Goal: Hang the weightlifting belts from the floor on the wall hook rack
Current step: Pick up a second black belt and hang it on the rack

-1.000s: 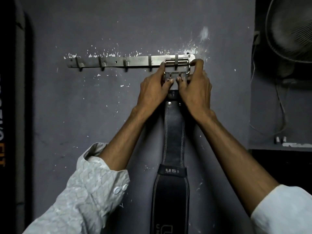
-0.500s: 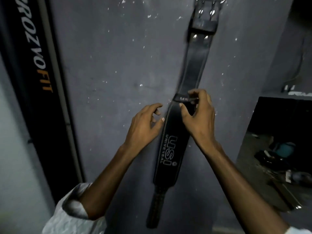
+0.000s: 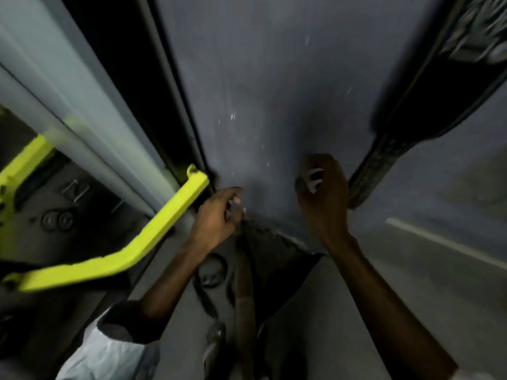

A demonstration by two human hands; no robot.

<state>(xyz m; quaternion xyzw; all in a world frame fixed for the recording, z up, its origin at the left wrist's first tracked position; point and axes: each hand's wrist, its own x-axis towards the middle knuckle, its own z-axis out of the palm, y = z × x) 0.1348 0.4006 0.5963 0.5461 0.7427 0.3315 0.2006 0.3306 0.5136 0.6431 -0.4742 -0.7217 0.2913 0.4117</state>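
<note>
The view is blurred and tilted down the grey wall. The black belt that hangs on the wall shows at the upper right, its narrow tail ending close to my right hand. More belts lie on the floor at the wall's foot: a dark one and a brownish strap with a round buckle. My left hand hovers just above them. Both hands have loosely curled fingers and hold nothing. The hook rack is out of view.
A bright yellow-green metal bar of a gym machine juts toward the wall at the left, beside a grey upright post. Grey floor with a white line lies to the right.
My view swung down from the rack to the floor. Both hands let go of the hung belt and dropped toward the belts at the foot of the wall.
</note>
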